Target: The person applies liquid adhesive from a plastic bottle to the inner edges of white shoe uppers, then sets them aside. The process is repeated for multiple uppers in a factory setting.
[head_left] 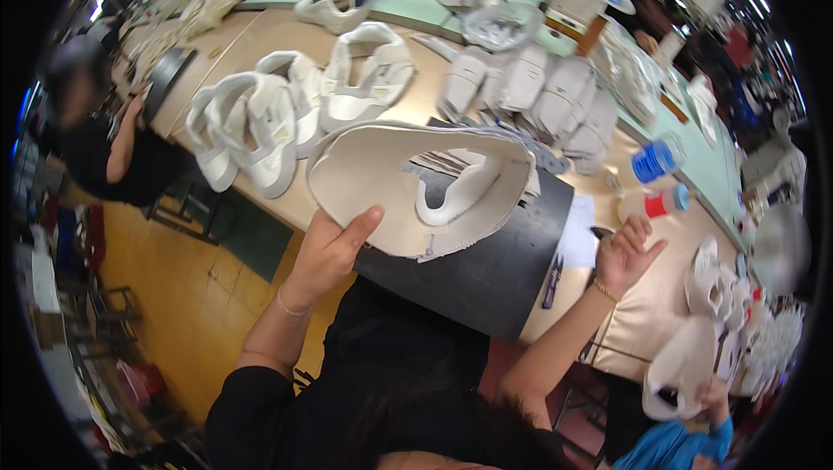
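My left hand (pixel 334 249) grips the near left edge of a large off-white shoe upper (pixel 360 170), its thumb on the inner face. The upper is held up above a black board (pixel 468 288), with its curved opening facing me. To the right, my right hand (pixel 623 257) is raised with its fingers apart and nothing in them. Beside that hand stands a bottle with a red label and blue cap (pixel 655 203). Several grey-white shoe pieces (pixel 555 92) lie in overlapping stacks just beyond the upper.
Several white shoe uppers (pixel 260 131) stand on the table at the left. A blue-labelled bottle (pixel 655 160), a paper sheet (pixel 579 244) and a dark pen (pixel 553 286) are at the right. Co-workers sit at the left (pixel 113 140) and lower right (pixel 677 444).
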`<action>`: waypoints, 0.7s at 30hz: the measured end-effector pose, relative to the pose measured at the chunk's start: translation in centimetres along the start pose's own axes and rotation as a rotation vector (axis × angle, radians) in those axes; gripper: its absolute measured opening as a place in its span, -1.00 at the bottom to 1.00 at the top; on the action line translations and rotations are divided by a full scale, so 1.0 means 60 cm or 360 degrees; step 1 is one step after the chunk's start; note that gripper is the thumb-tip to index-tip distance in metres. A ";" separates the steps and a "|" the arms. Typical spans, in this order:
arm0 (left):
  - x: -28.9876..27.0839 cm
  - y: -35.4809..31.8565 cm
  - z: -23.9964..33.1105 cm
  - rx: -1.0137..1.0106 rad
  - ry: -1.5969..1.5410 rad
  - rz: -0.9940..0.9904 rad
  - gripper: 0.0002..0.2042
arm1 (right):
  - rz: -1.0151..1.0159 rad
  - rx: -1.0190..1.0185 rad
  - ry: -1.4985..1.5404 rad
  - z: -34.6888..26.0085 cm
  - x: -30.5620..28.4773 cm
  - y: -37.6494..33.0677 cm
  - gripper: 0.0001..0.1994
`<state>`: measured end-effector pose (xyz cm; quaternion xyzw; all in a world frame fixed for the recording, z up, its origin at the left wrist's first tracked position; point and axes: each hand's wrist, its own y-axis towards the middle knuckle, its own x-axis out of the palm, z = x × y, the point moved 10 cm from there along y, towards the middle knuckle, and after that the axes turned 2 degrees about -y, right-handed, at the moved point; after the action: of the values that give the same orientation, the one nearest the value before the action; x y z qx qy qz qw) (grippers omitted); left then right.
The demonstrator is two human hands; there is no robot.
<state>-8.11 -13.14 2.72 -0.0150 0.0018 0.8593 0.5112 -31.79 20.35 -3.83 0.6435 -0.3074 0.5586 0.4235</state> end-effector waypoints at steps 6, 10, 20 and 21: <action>-0.117 0.019 0.048 0.0120 0.0219 0.0457 -0.67 | 0.0262 0.0119 -0.0391 0.075 -0.022 -0.029 -0.46; -0.187 0.061 0.076 0.0468 0.0253 0.0596 -0.64 | 0.0618 0.0209 -0.0758 0.124 -0.049 -0.053 -0.43; -0.200 0.209 0.048 0.1589 0.1240 0.0730 -0.30 | 0.0793 0.0421 -0.0908 0.215 -0.082 -0.091 -0.41; -0.197 0.228 0.015 0.1533 0.1329 0.0658 -0.27 | 0.0766 0.0428 -0.0883 0.219 -0.083 -0.094 -0.41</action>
<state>-14.52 -30.03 3.76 -0.1158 0.5856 0.7649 0.2421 -21.78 10.85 -10.07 0.7294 -0.4764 0.4819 0.0931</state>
